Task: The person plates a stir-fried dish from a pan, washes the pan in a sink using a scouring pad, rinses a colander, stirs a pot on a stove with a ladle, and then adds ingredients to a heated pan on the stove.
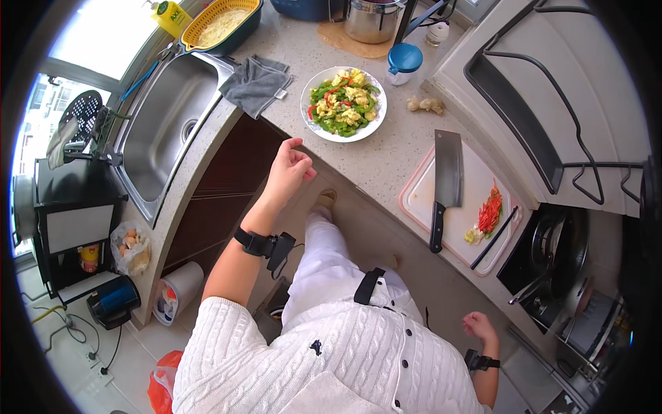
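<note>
My left hand (289,171), empty with loosely curled fingers, hovers over the counter's front edge, below and left of a white plate (344,133) of scrambled egg with green and red pepper. My right hand (478,326) hangs low beside my body, nothing seen in it; its fingers are partly curled. On the counter to the right lies a pink-rimmed cutting board (414,207). A cleaver (449,171) with a black handle rests across its left side. Chopped red pepper (490,211), minced garlic (472,236) and black chopsticks (494,238) lie on the board.
A steel sink (170,129) is at the left, with a grey cloth (256,85) beside it. A yellow colander (194,36), a steel pot (370,23), a blue-lidded container (405,58) and ginger (425,104) stand or lie farther back. A black wok (566,248) sits on the stove at right.
</note>
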The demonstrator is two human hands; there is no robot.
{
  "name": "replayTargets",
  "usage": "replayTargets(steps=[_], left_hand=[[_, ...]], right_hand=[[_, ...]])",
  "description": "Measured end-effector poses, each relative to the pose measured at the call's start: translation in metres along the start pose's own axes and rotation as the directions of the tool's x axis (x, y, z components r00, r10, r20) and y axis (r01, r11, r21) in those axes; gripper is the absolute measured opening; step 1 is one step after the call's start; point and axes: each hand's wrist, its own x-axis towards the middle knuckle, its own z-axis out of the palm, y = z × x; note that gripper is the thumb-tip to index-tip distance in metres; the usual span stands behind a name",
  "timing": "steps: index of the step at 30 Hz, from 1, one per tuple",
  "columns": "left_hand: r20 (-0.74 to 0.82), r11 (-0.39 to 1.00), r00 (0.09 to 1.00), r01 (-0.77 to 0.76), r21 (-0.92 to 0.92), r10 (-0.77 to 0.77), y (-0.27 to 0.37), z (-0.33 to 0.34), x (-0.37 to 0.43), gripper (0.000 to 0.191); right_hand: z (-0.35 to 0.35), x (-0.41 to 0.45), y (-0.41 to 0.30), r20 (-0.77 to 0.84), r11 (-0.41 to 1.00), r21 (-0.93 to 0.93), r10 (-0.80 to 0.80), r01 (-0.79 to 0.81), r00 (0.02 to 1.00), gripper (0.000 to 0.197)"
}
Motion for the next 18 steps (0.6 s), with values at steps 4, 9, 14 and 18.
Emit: replayTargets(steps=[4, 9, 14, 18], left_hand=[[0.095, 0.983, 0.992, 0.07, 0.168, -0.086, 0.007, -0.042, 0.08, 0.065], [0.384, 0.972, 0.895, 0.187, 0.144, -0.229, 0.02, -0.057, 0.149, 0.078], [0.632, 0.903, 0.713, 0.426, -0.046, -0.304, 0.023, -0.054, 0.177, 0.079], [0.657, 0.905, 0.691, 0.425, -0.034, -0.3, 0.019, -0.056, 0.177, 0.072]], right_hand=[[0.068, -0.017, -0.188, 0.183, 0.929, 0.256, -0.318, 0.268, 0.93, 0.014], [0.121, 0.047, -0.382, -0.009, 0.798, 0.356, -0.517, 0.485, 0.856, 0.028], [0.165, 0.089, -0.48, 0.014, 0.821, 0.429, -0.424, 0.377, 0.906, 0.045], [0.18, 0.098, -0.485, -0.06, 0.764, 0.459, -0.482, 0.453, 0.874, 0.044]])
